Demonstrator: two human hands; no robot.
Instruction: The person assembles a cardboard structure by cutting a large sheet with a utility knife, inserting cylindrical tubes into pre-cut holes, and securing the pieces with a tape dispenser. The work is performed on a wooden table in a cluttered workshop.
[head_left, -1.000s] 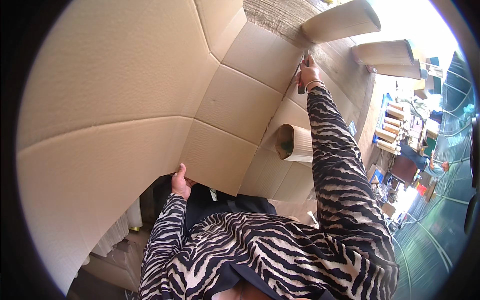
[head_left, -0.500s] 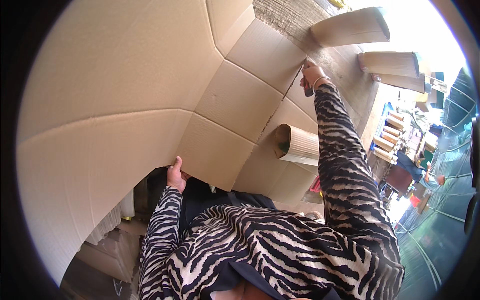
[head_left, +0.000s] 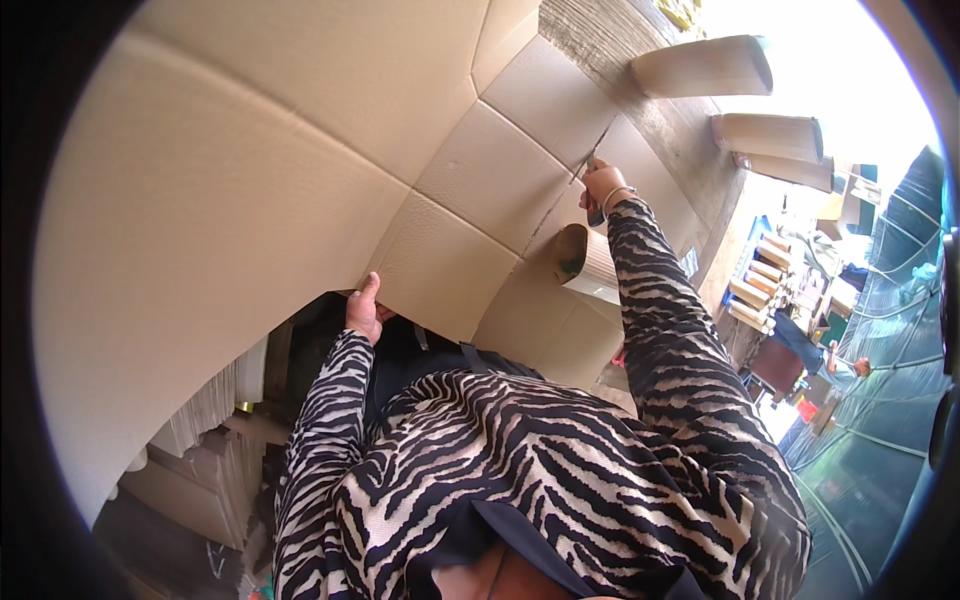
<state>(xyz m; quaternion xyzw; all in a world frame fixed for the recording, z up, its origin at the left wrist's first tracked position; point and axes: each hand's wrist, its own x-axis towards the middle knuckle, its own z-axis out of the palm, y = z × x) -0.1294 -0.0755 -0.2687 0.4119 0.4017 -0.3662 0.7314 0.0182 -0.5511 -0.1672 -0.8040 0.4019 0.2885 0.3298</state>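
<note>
A large creased cardboard sheet (head_left: 475,185) lies over a wooden table, its left part rising and bending toward me. My left hand (head_left: 364,308) grips the sheet's near edge, thumb on top and fingers underneath. On the right, my arm reaches far out, and my right hand (head_left: 602,182) is closed around a cutting knife with a dark handle (head_left: 596,214). Its blade is too small to make out at a dark slit line in the cardboard, which runs on beyond the hand. Close by my right forearm a curled cardboard tube (head_left: 592,262) rests on the sheet.
Bare wood of the table (head_left: 592,48) shows at the far side. More curled cardboard tubes (head_left: 705,68) stand along its right edge. Stacked cardboard (head_left: 205,420) sits below at the left. Green plastic sheeting (head_left: 880,480) hangs at the right, near what looks like another person.
My right hand has drawn the knife nearer along the slit line, leaving a dark cut beyond it. The left hand keeps its grip on the edge. The whole view has shifted slightly.
</note>
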